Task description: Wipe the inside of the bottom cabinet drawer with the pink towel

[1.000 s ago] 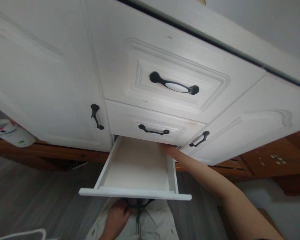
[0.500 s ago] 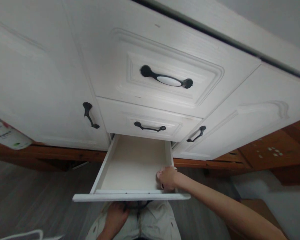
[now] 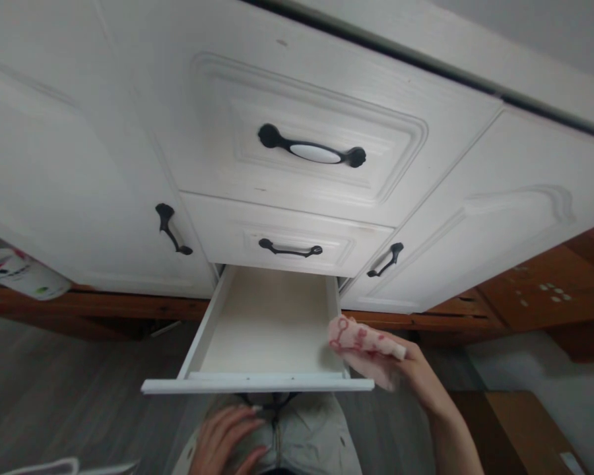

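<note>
The left hand is down low by the light trousers. Its fingers are loose and spread apart. Their tips are just beside the dark handle on the pulled-out drawer; I cannot tell if they touch it. The right hand grips a pink and white cloth with red marks, which hides some of its fingers. The cloth is by the right side of the drawer, to the left of the right hand and well apart from the left hand. It is bunched up and longer than it is wide. One end points left, at the drawer's side, and the other points right, into the hand. A loose bit hangs below. I cannot tell if the cloth touches the drawer. Behind it all is the white cupboard
</note>
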`<act>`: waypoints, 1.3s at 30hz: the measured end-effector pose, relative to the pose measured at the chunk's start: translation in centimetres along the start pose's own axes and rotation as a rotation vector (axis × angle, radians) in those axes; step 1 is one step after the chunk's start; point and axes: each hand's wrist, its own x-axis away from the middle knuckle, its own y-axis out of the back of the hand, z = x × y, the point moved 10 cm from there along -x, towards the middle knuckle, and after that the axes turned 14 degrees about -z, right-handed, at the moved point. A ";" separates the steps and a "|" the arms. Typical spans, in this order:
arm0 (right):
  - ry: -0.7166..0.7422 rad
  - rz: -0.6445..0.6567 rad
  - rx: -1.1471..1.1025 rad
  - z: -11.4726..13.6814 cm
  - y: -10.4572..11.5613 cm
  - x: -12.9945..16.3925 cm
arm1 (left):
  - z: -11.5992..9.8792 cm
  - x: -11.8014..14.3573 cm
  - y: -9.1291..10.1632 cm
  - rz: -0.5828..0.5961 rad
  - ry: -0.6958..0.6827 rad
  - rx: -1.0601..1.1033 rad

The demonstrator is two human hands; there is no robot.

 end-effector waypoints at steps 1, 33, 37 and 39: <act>-0.072 -0.175 -0.117 -2.2 2.9 0.3 | -0.8 -0.4 -1.0 0.039 -0.031 -0.022; 0.118 -0.719 -0.475 -8.0 -5.0 -7.6 | -6.3 -22.2 -3.3 -0.407 -0.210 -0.197; 0.161 -0.816 -0.040 -5.2 -12.2 -10.0 | -1.9 -14.4 -3.3 -0.473 -0.132 -0.247; 0.276 -0.928 -0.045 -4.1 -15.6 -10.1 | 2.7 -10.0 -4.6 -0.501 -0.062 -0.367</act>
